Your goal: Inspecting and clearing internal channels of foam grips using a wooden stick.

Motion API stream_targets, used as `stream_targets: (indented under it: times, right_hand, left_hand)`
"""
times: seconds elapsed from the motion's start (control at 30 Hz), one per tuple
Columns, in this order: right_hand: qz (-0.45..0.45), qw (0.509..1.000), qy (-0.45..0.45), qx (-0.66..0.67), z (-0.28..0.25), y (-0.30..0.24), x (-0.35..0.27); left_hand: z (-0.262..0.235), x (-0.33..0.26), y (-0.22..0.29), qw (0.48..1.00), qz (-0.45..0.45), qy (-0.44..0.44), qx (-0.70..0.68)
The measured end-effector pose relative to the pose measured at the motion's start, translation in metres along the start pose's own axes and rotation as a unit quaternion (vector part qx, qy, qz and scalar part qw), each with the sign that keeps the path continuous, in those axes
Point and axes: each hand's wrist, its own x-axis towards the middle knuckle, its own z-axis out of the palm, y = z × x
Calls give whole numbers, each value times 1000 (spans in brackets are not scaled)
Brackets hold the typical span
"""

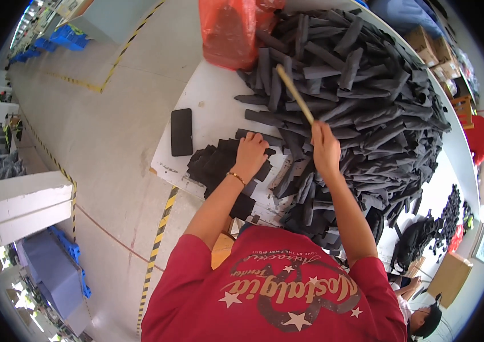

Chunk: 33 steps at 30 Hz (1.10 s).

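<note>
My left hand rests on a stack of dark grey, flat, cloth-like pieces near the table's left edge. Its fingers are bent over a dark strip at the top of the stack and grip it. My right hand is closed round the lower end of a thin, pale wooden stick, which points up and to the left. The stick is above a large heap of similar dark, folded or tube-like strips. I cannot tell whether the stick touches the heap.
A black phone lies on the white table, left of the stack. Behind it stands a red plastic bag. Cardboard boxes are at the far right. Another person is at the lower right. Striped tape marks the floor.
</note>
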Motion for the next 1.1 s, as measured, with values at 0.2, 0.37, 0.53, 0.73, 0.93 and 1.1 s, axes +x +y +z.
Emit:
stream_targets:
  times: [0.2, 0.37, 0.53, 0.73, 0.93, 1.1]
  right_hand:
    - [-95, 990, -26, -102, -66, 54, -80]
    - [-143, 976, -45, -158, -90, 61, -99]
    - [-176, 969, -57, -161, -94, 53, -98]
    - [-186, 968, -58, -159, -97, 49, -97]
    - [-199, 963, -63, -170, -103, 47, -97]
    - [-216, 955, -65, -191, -107, 51, -97]
  left_hand:
    - [-8, 14, -18, 994, -30, -22, -101]
    - [-42, 25, -15, 966, -62, -85, -238]
    - [-58, 25, -8, 947, -91, -116, -286]
    - [-66, 24, -3, 928, -121, -154, -317]
    - [-71, 24, 1, 921, -123, -163, -331]
    - [-75, 26, 6, 915, -134, -177, -336]
